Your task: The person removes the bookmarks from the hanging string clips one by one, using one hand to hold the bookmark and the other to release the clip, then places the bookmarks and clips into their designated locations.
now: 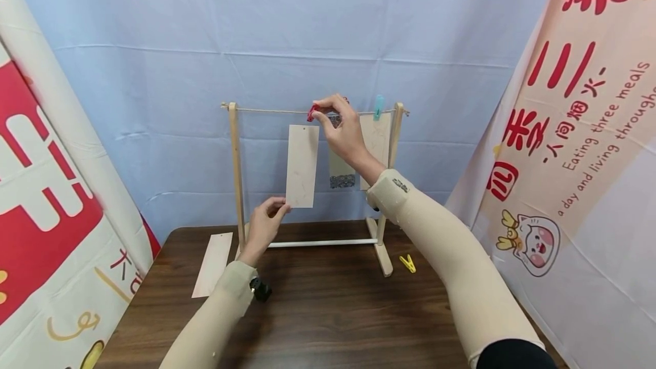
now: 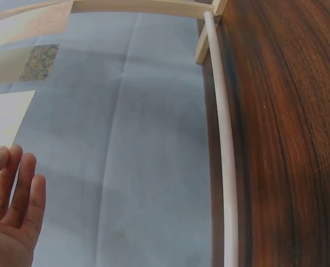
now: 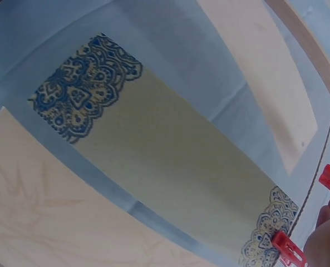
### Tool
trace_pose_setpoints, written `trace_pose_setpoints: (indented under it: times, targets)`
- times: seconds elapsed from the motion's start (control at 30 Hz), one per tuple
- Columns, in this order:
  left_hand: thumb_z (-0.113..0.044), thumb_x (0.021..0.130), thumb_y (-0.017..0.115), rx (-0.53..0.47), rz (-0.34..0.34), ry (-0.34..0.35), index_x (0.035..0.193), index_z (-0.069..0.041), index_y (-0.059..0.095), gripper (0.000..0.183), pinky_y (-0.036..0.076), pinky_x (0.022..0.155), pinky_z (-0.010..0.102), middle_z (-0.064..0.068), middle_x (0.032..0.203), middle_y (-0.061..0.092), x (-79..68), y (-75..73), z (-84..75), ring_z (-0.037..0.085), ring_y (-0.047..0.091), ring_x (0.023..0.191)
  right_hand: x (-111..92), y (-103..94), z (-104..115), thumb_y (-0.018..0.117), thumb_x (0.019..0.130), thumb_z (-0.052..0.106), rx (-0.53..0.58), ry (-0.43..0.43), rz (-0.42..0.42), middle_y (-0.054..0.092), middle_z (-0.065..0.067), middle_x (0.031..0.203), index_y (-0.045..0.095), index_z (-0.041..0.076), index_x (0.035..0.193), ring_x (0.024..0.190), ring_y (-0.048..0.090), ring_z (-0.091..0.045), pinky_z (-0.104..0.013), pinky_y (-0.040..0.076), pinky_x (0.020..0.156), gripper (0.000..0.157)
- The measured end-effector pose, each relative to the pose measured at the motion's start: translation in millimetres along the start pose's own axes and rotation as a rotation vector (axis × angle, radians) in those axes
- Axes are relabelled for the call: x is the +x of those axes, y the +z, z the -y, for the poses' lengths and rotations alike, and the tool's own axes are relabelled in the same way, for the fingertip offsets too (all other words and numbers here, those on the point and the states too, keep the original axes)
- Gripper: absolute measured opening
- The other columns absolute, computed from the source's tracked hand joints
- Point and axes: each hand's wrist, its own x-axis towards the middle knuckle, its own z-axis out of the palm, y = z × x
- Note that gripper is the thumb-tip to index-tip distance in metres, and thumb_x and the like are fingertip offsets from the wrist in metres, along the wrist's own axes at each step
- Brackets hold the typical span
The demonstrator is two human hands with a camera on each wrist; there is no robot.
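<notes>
My left hand (image 1: 263, 224) pinches the lower left corner of a long cream paper card (image 1: 301, 167) between thumb and fingers; the other fingers stay fairly straight in the left wrist view. The card stands upright, with a small hole near its top. My right hand (image 1: 344, 132) pinches a red clothespin (image 1: 311, 113) at the cord (image 1: 271, 110), just above the card's top edge. Behind the right hand hangs a card with dark blue lace-patterned ends (image 3: 159, 150), partly hidden in the head view. A second red clothespin (image 1: 345, 99) shows above that hand.
The cord runs between two posts of a wooden rack (image 1: 237, 169). At its right end, a teal clothespin (image 1: 378, 107) holds another cream card (image 1: 378, 147). On the brown table (image 1: 328, 300) lie a loose cream card (image 1: 212, 263) at left and a yellow clothespin (image 1: 408, 263) at right.
</notes>
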Motion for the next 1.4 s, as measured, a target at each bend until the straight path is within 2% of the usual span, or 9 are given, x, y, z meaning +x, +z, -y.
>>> trace_pose_setpoints:
  times: [0.1, 0.37, 0.53, 0.77, 0.97, 1.2, 1.4]
  targets:
    - [-0.008, 0.103, 0.074, 0.011, 0.0, 0.0, 0.112, 0.0, 0.078, 0.013, 0.052, 0.076, 0.017, 0.016, 0.102, 0.08, -1.8, -1.4, 1.1, 0.033, 0.077, 0.097, -3.9, -0.3, -0.4, 0.071, 0.096, -0.013, 0.018, -0.013, 0.001, 0.067, -0.031, 0.106, 0.067, -0.017, 0.116, 0.098, 0.067, -0.044, -0.057, 0.055, 0.092, 0.021]
    - [-0.011, 0.102, 0.075, 0.038, -0.005, -0.022, 0.114, -0.002, 0.078, 0.015, 0.054, 0.08, 0.022, 0.014, 0.103, 0.081, -6.5, -5.0, 2.8, 0.031, 0.077, 0.099, -15.6, 0.6, 0.0, 0.07, 0.099, -0.011, 0.007, 0.025, 0.013, 0.067, -0.03, 0.112, 0.065, -0.016, 0.124, 0.103, 0.066, -0.041, -0.056, 0.054, 0.096, 0.027]
    - [-0.009, 0.102, 0.076, 0.034, -0.013, -0.01, 0.112, -0.001, 0.078, 0.013, 0.054, 0.08, 0.019, 0.014, 0.102, 0.081, -11.0, -6.2, 2.6, 0.032, 0.077, 0.098, -24.1, 0.5, 0.7, 0.07, 0.099, -0.011, 0.027, 0.047, 0.019, 0.067, -0.031, 0.114, 0.064, -0.017, 0.126, 0.106, 0.066, -0.044, -0.061, 0.053, 0.099, 0.029]
    - [-0.01, 0.101, 0.077, 0.063, -0.034, 0.002, 0.112, -0.003, 0.079, 0.013, 0.053, 0.077, 0.017, 0.011, 0.1, 0.081, -17.3, -6.8, 5.8, 0.027, 0.077, 0.094, -35.6, -1.1, 5.3, 0.07, 0.099, -0.01, 0.076, 0.094, 0.032, 0.067, -0.031, 0.117, 0.062, -0.017, 0.128, 0.11, 0.067, -0.044, -0.055, 0.053, 0.105, 0.031]
    - [-0.008, 0.1, 0.077, 0.057, -0.043, -0.004, 0.111, -0.003, 0.079, 0.012, 0.052, 0.077, 0.016, 0.011, 0.099, 0.081, -22.3, -7.9, 9.6, 0.029, 0.077, 0.094, -45.7, -0.7, 11.0, 0.069, 0.099, -0.012, 0.123, 0.116, 0.04, 0.067, -0.032, 0.117, 0.06, -0.017, 0.13, 0.11, 0.067, -0.044, -0.058, 0.053, 0.104, 0.033]
    - [-0.006, 0.1, 0.077, 0.046, -0.044, 0.01, 0.111, -0.002, 0.078, 0.012, 0.053, 0.077, 0.015, 0.013, 0.098, 0.081, -26.8, -9.8, 14.8, 0.031, 0.077, 0.093, -62.9, 5.8, -20.7, 0.069, 0.101, -0.006, 0.126, 0.147, 0.045, 0.069, -0.024, 0.12, 0.062, -0.01, 0.137, 0.112, 0.067, -0.038, -0.048, 0.054, 0.105, 0.036]
    - [0.0, 0.099, 0.076, 0.01, -0.051, 0.017, 0.112, 0.002, 0.077, 0.013, 0.055, 0.079, 0.017, 0.018, 0.097, 0.08, -32.2, -9.4, 20.2, 0.037, 0.077, 0.093, -71.5, 1.6, 1.3, 0.067, 0.1, -0.012, 0.127, 0.174, 0.045, 0.067, -0.032, 0.118, 0.06, -0.018, 0.134, 0.109, 0.066, -0.044, -0.052, 0.053, 0.103, 0.035]
